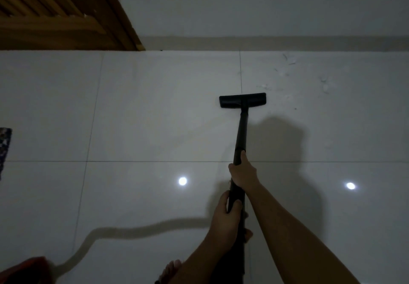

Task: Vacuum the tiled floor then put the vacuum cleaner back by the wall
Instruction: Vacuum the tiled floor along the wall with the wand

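Observation:
A black vacuum wand (241, 128) runs from my hands out to a flat black floor head (242, 100) resting on the glossy white tiled floor (155, 117). My right hand (243, 172) grips the wand higher up, thumb along the tube. My left hand (225, 214) holds the wand lower, close to my body. Small scraps of dust and debris (287, 71) lie on the tile just beyond and right of the head. A grey hose (137, 231) curves across the floor toward a red vacuum body (26, 268) at the bottom left corner.
A white wall with a beige skirting (265, 43) lies ahead. A brown wooden slatted door (55, 11) fills the upper left. A patterned cloth edge (4, 146) shows at the far left. My bare foot (170, 270) stands at the bottom. Two ceiling light reflections shine on the tiles.

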### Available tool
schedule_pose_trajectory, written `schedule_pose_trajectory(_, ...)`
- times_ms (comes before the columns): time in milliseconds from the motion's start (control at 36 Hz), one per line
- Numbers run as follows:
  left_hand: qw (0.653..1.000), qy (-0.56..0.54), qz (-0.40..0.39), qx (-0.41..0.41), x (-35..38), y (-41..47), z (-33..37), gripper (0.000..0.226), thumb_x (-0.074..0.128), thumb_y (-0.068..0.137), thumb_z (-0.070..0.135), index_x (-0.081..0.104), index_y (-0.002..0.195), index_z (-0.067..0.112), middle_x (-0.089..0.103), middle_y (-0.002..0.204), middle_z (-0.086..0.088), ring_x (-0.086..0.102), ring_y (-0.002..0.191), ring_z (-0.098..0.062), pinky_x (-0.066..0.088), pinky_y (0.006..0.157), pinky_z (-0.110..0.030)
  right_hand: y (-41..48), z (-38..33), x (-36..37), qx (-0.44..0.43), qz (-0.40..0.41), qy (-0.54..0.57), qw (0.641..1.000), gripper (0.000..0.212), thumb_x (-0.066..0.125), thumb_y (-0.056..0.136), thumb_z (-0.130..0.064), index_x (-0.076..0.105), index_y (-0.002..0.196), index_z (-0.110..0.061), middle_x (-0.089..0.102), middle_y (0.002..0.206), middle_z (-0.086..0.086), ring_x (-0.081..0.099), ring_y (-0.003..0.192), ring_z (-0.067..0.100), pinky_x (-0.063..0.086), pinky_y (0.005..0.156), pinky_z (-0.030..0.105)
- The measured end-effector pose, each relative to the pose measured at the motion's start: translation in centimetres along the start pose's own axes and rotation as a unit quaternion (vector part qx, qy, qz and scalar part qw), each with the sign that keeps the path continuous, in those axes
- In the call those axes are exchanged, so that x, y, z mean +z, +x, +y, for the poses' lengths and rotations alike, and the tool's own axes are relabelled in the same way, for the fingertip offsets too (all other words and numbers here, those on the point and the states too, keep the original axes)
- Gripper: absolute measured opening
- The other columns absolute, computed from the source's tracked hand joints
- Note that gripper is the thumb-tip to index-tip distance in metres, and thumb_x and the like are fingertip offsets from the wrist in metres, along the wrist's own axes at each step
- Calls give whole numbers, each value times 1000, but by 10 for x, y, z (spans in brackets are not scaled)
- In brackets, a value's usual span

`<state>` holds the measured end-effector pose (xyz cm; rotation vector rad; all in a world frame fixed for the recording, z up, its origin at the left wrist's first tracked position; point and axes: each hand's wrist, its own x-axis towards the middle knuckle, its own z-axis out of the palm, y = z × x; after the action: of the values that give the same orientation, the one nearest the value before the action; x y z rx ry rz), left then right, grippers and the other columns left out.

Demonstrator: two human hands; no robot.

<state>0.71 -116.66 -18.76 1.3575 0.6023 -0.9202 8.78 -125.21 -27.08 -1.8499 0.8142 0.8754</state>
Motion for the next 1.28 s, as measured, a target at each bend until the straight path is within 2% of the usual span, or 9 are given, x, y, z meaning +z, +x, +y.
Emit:
schedule_pose_trajectory(111,1000,-12,14,-5,16,13,23,33,36,100,16,41,133,15,52,84,-13,52,47,-10,45,39,-17,8,-17,-23,-7,2,5,1000,70,42,97,-15,4,155,-24,53,100,10,51,53,11,34,33,11)
schedule_pose_trajectory(194,999,-30,29,-3,24,24,42,32,37,100,15,42,131,18,52,81,-9,53,53,-11,47,40,-18,19,-34,-37,-15,5,2,1000,69,42,97,-13,6,155,-23,57,111,18,50,51,12,32,26,7)
schedule_pose_trajectory(333,998,-61,29,-7,30,44,79,20,36,100,18,44,115,28,52,81,-10,49,53,-18,42,36,-18,46,-64,-52,-26,14,-20,999,70,43,96,-16,6,155,-22,58,117,19,50,52,12,39,38,16)
schedule_pose_trajectory(444,997,-69,16,7,29,66,102,19,37,100,18,45,115,25,50,79,-9,50,53,-18,43,38,-20,65,-88,-63,-20,22,-22,999,70,43,96,-16,6,155,-25,55,105,14,51,53,13,36,32,13)
schedule_pose_trajectory(639,997,-67,-17,21,27,101,147,16,38,99,17,51,99,27,49,78,-10,47,49,-17,42,37,-20,101,-124,-84,-13,48,-40,998,72,44,95,-17,4,155,-20,59,118,21,56,73,25,46,67,29)
schedule_pose_trajectory(861,997,-37,-62,19,46,129,183,24,36,100,19,44,122,20,50,83,-10,50,57,-15,46,41,-18,123,-145,-126,-4,73,-3,997,73,45,95,-14,4,155,-20,53,98,14,57,66,24,49,60,29)
schedule_pose_trajectory(972,997,-12,-69,20,66,140,198,21,35,101,18,39,120,27,52,86,-9,51,59,-13,47,41,-13,133,-144,-152,3,76,-3,997,74,45,94,-11,3,155,-19,52,95,13,51,56,16,39,46,23)
schedule_pose_trajectory(1139,997,0,-74,16,95,154,208,17,36,100,20,44,109,32,51,86,-11,50,58,-15,48,45,-19,146,-142,-186,18,76,35,996,75,44,93,-10,3,155,-24,58,115,23,54,55,19,44,47,25)
schedule_pose_trajectory(1278,997,-7,-79,11,116,163,215,16,36,100,19,41,111,29,50,84,-11,47,49,-16,46,40,-18,157,-136,-208,17,81,44,996,74,45,94,-12,3,155,-23,55,106,18,55,58,19,46,50,25)
